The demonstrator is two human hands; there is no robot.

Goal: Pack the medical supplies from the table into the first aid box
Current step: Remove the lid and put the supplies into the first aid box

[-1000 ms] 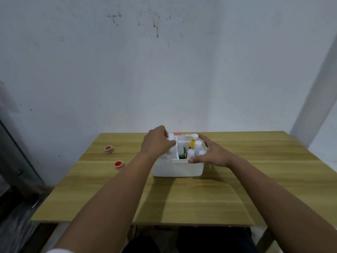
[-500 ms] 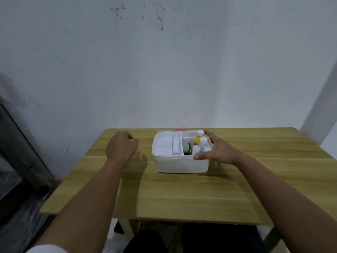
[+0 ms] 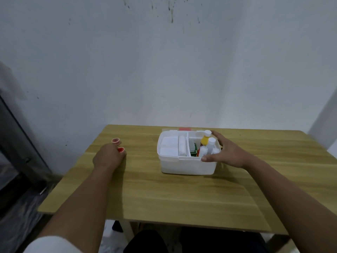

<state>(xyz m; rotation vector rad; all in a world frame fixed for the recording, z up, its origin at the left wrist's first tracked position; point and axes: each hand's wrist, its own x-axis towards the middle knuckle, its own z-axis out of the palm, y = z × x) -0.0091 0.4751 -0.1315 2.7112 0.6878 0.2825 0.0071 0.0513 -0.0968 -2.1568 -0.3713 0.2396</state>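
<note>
A white first aid box (image 3: 187, 166) stands open on the wooden table (image 3: 182, 198). Inside are white packets at the left, a white roll, a green pack, a yellow bottle (image 3: 204, 140) and white bottles (image 3: 211, 144). My right hand (image 3: 225, 153) grips the box's right rim, thumb on the near edge. My left hand (image 3: 108, 157) lies on the table to the left, fingers curled over a small red-topped tape roll (image 3: 120, 149); whether it grips the roll is hidden. A second red-topped roll (image 3: 116, 140) sits just beyond it.
The table's left edge (image 3: 73, 172) drops to a dark floor and a dark panel. A white wall rises directly behind the table. A red lid part (image 3: 184, 129) shows behind the box.
My left hand left the box and moved left across the table to the two red-topped rolls. My right hand stayed on the box's right side. The camera view shifted left.
</note>
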